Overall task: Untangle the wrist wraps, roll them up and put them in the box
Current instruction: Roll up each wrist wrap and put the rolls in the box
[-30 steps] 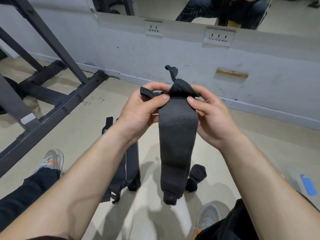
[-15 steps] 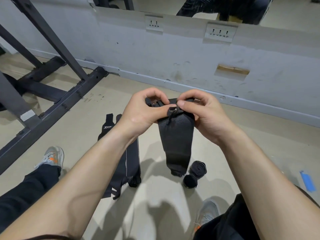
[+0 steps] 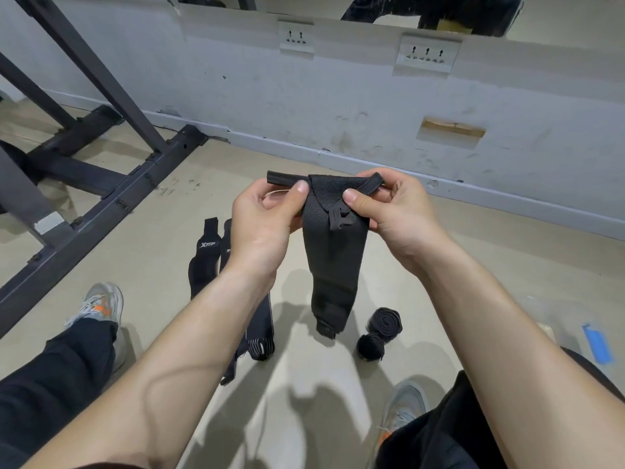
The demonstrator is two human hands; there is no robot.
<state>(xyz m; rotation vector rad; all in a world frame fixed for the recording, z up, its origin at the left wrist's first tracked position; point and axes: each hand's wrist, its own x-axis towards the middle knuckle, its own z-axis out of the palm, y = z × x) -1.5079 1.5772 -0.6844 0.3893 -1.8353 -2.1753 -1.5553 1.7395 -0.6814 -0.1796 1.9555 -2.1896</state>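
A black wrist wrap (image 3: 333, 258) hangs down in front of me, its top end folded over with the thumb loop lying on the fold. My left hand (image 3: 267, 218) pinches the top left edge and my right hand (image 3: 395, 214) pinches the top right. On the floor below lie two rolled-up black wraps (image 3: 382, 331) to the right. A heap of unrolled black wraps (image 3: 209, 262), one with a white logo, lies to the left. No box is in view.
A dark metal rack frame (image 3: 101, 198) stands on the floor at the left. A grey wall (image 3: 338, 96) with sockets runs across the back. My legs and grey shoes (image 3: 98, 302) sit left and right. Blue tape (image 3: 597, 343) marks the floor far right.
The wrap's top end has been folded down, its thumb loop now lying on the front. Both hands have dropped lower and spread to the wrap's top corners.
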